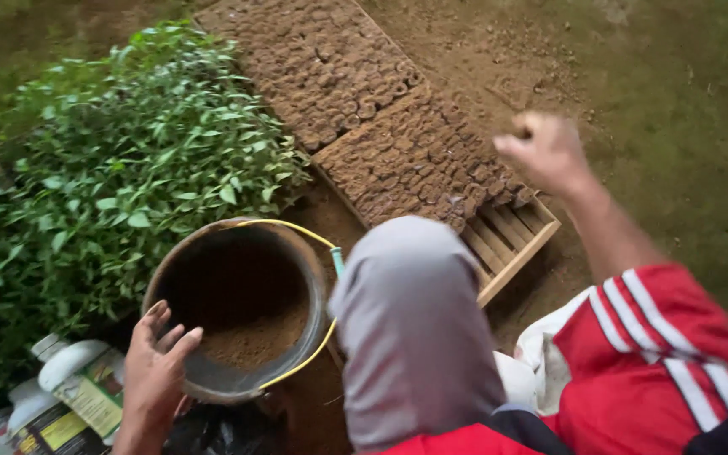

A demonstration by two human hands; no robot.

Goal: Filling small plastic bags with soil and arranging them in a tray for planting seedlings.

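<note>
My left hand (155,371) rests on the near rim of a round bucket (212,383), fingers spread and holding nothing. The bucket has a yellow wire handle (313,354) and is partly filled with brown soil (254,341). My right hand (549,152), blurred, is raised over the right end of a wooden slatted tray (520,240) packed with small soil plugs (419,160). Its fingers are closed, with a small brown lump (521,131) pinched at the fingertips. A grey cloth (414,329) hangs in front of my chest, and my right arm wears a red sleeve (659,354) with white stripes.
A second tray of soil plugs (322,63) lies farther back. Leafy green seedlings (120,168) fill the left side. White plastic bottles (69,388) stand at the lower left beside the bucket. A white bag (541,354) lies near my right arm. The ground (676,101) is bare earth and moss.
</note>
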